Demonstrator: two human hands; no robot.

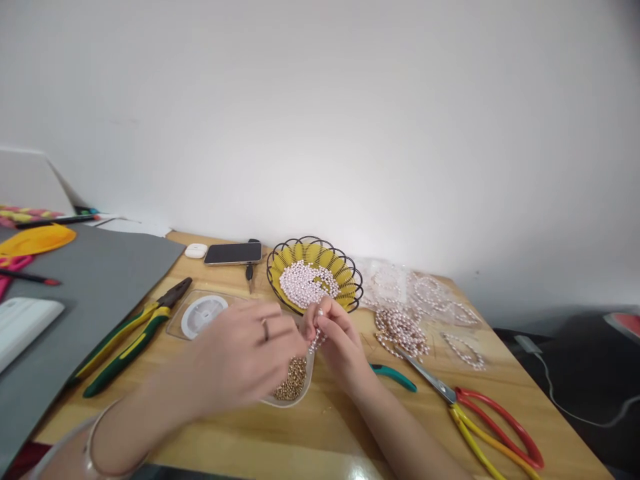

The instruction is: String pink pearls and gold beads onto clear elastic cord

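right hand [341, 339] pinches a pearly, round-beaded strand [315, 343]; whether the blurred left hand [243, 353] grips, i can't tell.

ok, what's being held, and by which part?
Bead strand, pinched by its beads in the right hand; which end, can't tell. Left hand blurred: can't tell.

This looks like a small craft corner, perhaps in a home: a wooden desk [240, 433] with its back edge at a plain white wall [320, 120], a phone [233, 253] and a basket [345, 275] of beads [299, 283] along that edge, pliers [150, 329] leftward, scissors [453, 395] near the right edge.
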